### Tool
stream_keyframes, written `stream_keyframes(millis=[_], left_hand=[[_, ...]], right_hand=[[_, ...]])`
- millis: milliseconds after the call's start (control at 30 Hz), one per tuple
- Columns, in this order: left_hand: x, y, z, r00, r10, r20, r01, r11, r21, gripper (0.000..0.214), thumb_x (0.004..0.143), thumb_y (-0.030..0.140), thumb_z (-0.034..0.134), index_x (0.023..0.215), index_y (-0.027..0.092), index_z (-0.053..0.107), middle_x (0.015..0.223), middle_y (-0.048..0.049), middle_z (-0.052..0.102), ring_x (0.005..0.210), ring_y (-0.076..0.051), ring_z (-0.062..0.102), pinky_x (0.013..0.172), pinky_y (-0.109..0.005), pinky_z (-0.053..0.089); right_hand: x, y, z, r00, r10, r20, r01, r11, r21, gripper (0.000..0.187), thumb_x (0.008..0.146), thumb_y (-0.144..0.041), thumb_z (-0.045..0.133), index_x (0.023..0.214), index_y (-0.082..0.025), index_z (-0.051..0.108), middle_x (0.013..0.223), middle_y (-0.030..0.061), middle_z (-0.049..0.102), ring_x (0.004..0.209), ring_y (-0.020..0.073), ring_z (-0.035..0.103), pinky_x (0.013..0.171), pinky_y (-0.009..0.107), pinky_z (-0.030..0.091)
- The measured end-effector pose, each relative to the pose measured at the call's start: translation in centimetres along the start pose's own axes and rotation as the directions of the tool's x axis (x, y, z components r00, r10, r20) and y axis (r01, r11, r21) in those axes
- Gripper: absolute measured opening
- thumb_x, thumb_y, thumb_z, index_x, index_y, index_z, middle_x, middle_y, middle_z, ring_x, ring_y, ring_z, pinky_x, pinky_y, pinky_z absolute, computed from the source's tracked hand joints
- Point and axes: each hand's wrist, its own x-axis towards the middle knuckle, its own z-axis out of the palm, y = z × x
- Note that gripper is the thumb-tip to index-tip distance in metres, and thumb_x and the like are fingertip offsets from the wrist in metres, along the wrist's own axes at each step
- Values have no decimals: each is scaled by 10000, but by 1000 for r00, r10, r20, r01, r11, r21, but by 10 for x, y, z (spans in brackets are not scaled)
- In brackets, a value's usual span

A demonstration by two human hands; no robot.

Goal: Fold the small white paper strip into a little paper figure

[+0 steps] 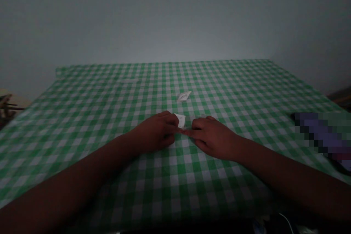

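A small white piece of paper (181,120) lies on the checked tablecloth between my two hands. My left hand (160,131) is closed over its left side, with curled fingers covering part of it. From the other side, my right hand (212,136) reaches in with its index finger stretched to the paper's near edge and its other fingers curled. Both index fingertips meet at that edge, pressing on it. Farther from me sits a second small white folded paper (184,96), with one corner raised; neither hand touches it.
A green and white checked tablecloth (153,175) covers the table. Toward the back left lies a faint whitish strip (129,80). At the right edge is a dark, purplish, pixelated object (318,128). A pale wall (175,18) stands behind the table.
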Motion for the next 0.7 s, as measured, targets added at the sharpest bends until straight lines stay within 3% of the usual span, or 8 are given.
stream_keyframes(millis=[367, 533, 700], left_hand=[[-2, -13, 8, 992, 28, -123, -43, 992, -119, 242, 893, 126, 552, 1059, 191, 715, 1087, -70, 650, 1017, -187, 605, 923, -341, 499], [-2, -21, 13, 983, 37, -180, -56, 993, -100, 198, 946, 160, 528, 1055, 180, 692, 1061, -71, 662, 1004, -173, 613, 912, -320, 512], [-2, -28, 17, 976, 53, -210, -50, 999, 19, 169, 933, 201, 577, 1038, 191, 709, 1178, -97, 647, 1106, -223, 598, 984, -404, 486]], right_hand=[[2, -6, -1, 999, 42, 8, -41, 996, -79, 403, 977, -226, 455, 1359, -227, 582, 1016, 93, 598, 911, 232, 533, 780, 391, 412], [3, -6, -3, 999, -10, -36, 9, 999, -35, 373, 959, -197, 469, 1306, -186, 605, 1256, 125, 592, 1125, 271, 498, 916, 441, 439], [3, -6, -3, 999, -28, -36, 26, 999, -37, 385, 959, -196, 461, 1323, -167, 582, 1407, 104, 553, 1230, 285, 465, 982, 467, 426]])
